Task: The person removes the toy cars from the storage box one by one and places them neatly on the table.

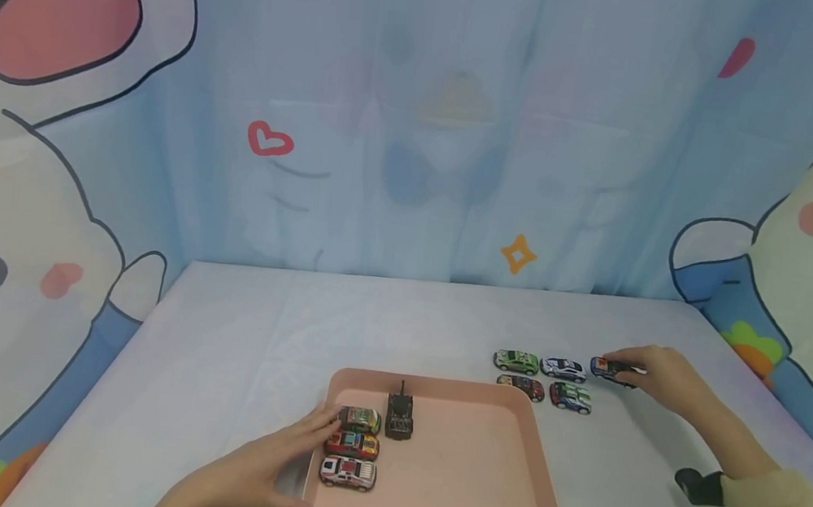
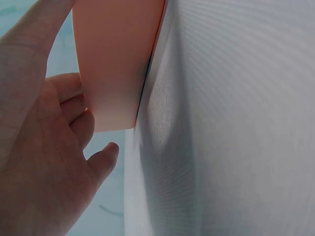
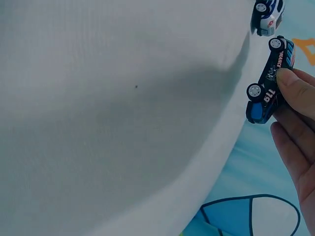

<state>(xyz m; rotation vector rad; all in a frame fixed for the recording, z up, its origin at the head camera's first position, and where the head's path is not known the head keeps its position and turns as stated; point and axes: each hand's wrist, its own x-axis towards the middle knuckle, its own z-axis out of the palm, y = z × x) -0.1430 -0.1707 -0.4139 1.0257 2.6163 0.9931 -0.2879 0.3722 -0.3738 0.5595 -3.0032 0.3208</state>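
Note:
My right hand (image 1: 662,380) pinches a dark blue toy car (image 3: 270,81) between thumb and fingers, at the right end of a small group on the table. Next to it is a white-and-blue toy car (image 1: 563,370), with a green one (image 1: 516,361) further left. In front of these are a dark red-and-orange car (image 1: 522,387) and a green-and-blue one (image 1: 571,397). My left hand (image 1: 261,468) rests spread along the left rim of a pink tray (image 1: 545,495), its fingertips beside a green-and-orange toy car (image 1: 359,420) inside.
Below that car in the tray lie a red toy car (image 1: 352,445) and a white-and-red one (image 1: 348,472). A dark toy tank (image 1: 400,414) with its barrel pointing away stands to their right. A patterned blue curtain (image 1: 418,206) hangs behind the white table (image 1: 260,321).

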